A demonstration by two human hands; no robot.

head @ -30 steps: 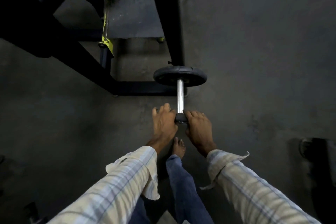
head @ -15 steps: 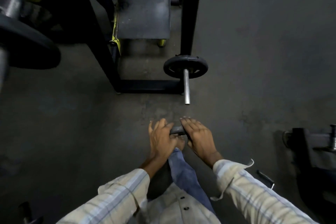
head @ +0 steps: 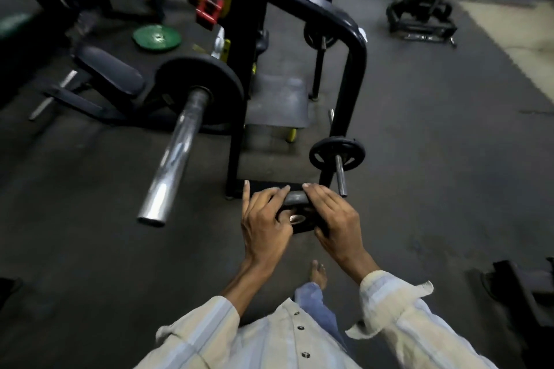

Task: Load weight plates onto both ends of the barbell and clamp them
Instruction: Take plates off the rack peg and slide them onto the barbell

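Note:
A small black weight plate (head: 299,213) with a centre hole is held flat between my left hand (head: 266,225) and my right hand (head: 335,225), in front of my chest. To the left, the barbell's chrome sleeve (head: 174,156) points toward me, with one large black plate (head: 207,81) loaded at its inner end. The sleeve's tip lies left of my hands, apart from them. No clamp shows on the sleeve.
A storage peg (head: 341,174) on the black rack (head: 349,75) carries a small black plate (head: 337,154) just beyond my hands. A green plate (head: 157,38) lies on the floor far left, near a bench pad (head: 109,70). My bare foot (head: 318,274) stands below my hands.
My hands pulled the small plate off the storage peg and lifted it toward me. My head rose, bringing the barbell sleeve and rack into view.

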